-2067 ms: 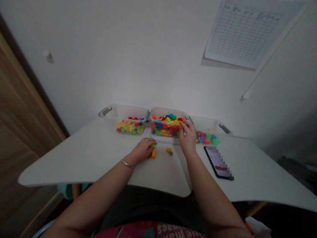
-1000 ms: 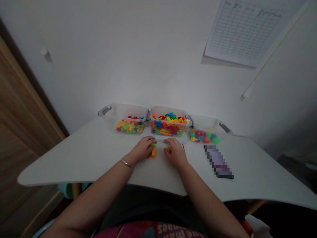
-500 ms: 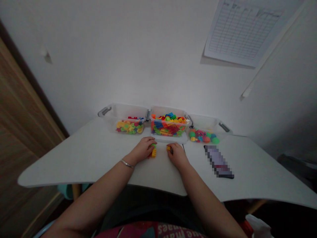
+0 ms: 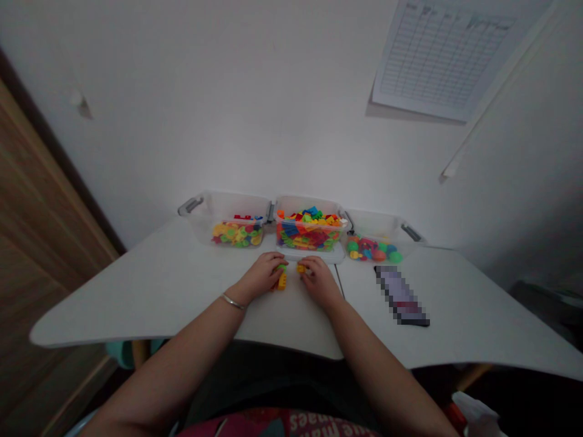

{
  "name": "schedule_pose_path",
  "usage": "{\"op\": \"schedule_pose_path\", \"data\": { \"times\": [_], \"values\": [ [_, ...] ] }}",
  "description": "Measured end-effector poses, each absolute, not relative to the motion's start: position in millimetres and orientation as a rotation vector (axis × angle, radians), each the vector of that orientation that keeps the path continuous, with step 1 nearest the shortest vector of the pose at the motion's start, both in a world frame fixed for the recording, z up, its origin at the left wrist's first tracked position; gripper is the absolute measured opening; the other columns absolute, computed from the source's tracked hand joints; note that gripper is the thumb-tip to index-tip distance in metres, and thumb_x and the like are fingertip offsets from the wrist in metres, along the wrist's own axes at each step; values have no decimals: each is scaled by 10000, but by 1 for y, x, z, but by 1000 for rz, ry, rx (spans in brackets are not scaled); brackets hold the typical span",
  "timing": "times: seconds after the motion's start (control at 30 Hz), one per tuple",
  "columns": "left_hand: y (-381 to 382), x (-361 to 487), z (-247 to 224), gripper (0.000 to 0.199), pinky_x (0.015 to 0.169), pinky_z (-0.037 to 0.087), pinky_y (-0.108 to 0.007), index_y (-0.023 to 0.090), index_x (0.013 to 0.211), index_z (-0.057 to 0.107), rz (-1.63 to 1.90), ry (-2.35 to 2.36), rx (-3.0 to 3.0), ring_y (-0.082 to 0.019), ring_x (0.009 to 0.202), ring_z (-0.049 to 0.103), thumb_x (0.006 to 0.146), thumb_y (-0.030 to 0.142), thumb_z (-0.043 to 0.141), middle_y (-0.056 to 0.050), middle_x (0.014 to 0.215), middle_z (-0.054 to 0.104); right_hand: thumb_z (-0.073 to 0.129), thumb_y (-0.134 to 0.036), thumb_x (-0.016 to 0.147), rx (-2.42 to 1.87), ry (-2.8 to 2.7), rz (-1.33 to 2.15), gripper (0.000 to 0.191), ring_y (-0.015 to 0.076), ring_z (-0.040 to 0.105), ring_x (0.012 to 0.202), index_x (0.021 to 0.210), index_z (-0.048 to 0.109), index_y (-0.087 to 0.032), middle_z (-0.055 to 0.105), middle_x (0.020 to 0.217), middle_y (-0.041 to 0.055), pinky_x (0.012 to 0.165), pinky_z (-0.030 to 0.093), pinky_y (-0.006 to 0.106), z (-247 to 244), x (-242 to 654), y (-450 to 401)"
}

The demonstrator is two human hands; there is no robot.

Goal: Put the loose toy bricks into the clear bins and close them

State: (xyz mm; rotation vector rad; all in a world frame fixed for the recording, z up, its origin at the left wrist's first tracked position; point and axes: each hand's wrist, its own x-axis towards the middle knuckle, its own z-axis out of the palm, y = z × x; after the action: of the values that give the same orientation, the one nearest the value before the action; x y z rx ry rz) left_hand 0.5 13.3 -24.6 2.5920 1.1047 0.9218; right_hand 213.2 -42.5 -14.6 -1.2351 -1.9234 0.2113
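Plastic bricks (image 4: 282, 280) stand in a short stack, yellow below and green on top, on a white table (image 4: 136, 309), close to its back edge and between the two hands. The left hand (image 4: 260, 278) curves over the stack, its fingers (image 4: 273, 262) clenched around the green top, while the yellow part shows just past them. A thin metal bracelet (image 4: 234, 301) circles the left wrist.

The right hand (image 4: 321, 282) lies just beside the left, nearly touching it. Its fingertips (image 4: 310, 262) are bent onto a small yellow brick (image 4: 301, 268), which seems pinched against the tabletop, though the grip is small and partly hidden.

Behind the hands, three clear plastic bins with grey handles stand side by side along the far edge. The left bin (image 4: 203, 212) holds yellow, green and red shapes. The middle bin (image 4: 310, 203) is heaped with multicoloured bricks, and the right bin (image 4: 373, 221) holds rounded green, red and blue pieces. A smartphone (image 4: 401, 296) with a pixelated screen lies on the table to the right of the right hand. A printed grid chart (image 4: 439, 60) hangs on the wall above.
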Motion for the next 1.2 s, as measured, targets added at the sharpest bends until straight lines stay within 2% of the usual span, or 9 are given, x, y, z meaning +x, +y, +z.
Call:
{"op": "schedule_pose_path", "data": {
  "times": [0.13,0.3,0.47,0.57,0.7,0.87,0.97,1.1,1.2],
  "values": [
    [12,1,-23,267,1064,451,-434,197,1101,694,930,1095,2592,-236,1175,555,883,190,541,-98,1218,638,529,-210,852,-1244,-1694,96,279,187,591,825,1106,647,-200,640,1055,96,721,522,321,0,221,-43],
    [13,1,-25,259,1063,450,-433,199,1099,694,938,1089,2603,-234,1175,553,895,202,536,-98,1221,639,556,-331,845,-1284,-1395,-77,370,193,557,766,1168,567,-151,632,978,96,734,496,340,28,234,-28],
    [14,1,-25,251,1056,456,-438,195,1092,697,945,1087,2594,-235,1165,563,892,199,546,-100,1217,643,526,-293,859,-1368,-1370,-269,225,229,564,914,1027,611,-170,651,1010,106,902,447,397,57,244,-5],
    [14,1,-25,257,1052,462,-433,195,1094,696,942,1083,2605,-233,1163,567,881,180,554,-97,1212,647,506,-257,874,-1468,-1383,-344,220,251,546,1019,1020,651,-178,674,1055,107,957,416,417,64,245,4],
    [14,0,-26,262,1060,457,-434,184,1107,693,938,1085,2614,-237,1174,560,887,185,551,-103,1224,643,457,-242,908,-1575,-1427,-433,325,261,509,1144,1157,654,-174,660,1204,107,1028,373,439,58,241,8],
    [14,0,-26,253,1053,463,-427,199,1097,697,954,1082,2604,-232,1168,566,885,194,559,-96,1215,652,463,-323,917,-1631,-1567,-564,519,315,361,1333,1388,501,-106,531,1415,131,1131,264,494,44,239,6],
    [14,1,-25,263,1060,454,-434,196,1110,695,936,1088,2610,-237,1178,559,885,191,560,-96,1232,648,519,-330,872,-1676,-1633,-569,577,345,320,1359,1400,486,-97,490,1452,143,1143,224,544,44,242,9],
    [14,1,-24,264,1065,450,-437,192,1112,697,912,1088,2615,-239,1178,558,892,198,550,-95,1235,650,579,-341,817,-1712,-1734,-500,585,375,300,1370,1353,537,-112,495,1442,149,1123,252,555,51,249,17],
    [14,1,-24,268,1066,447,-439,188,1117,696,916,1093,2613,-239,1177,558,895,200,546,-96,1236,649,613,-343,787,-1701,-1774,-454,644,385,301,1370,1383,498,-127,465,1459,165,1109,266,577,55,249,17]
  ]
}}
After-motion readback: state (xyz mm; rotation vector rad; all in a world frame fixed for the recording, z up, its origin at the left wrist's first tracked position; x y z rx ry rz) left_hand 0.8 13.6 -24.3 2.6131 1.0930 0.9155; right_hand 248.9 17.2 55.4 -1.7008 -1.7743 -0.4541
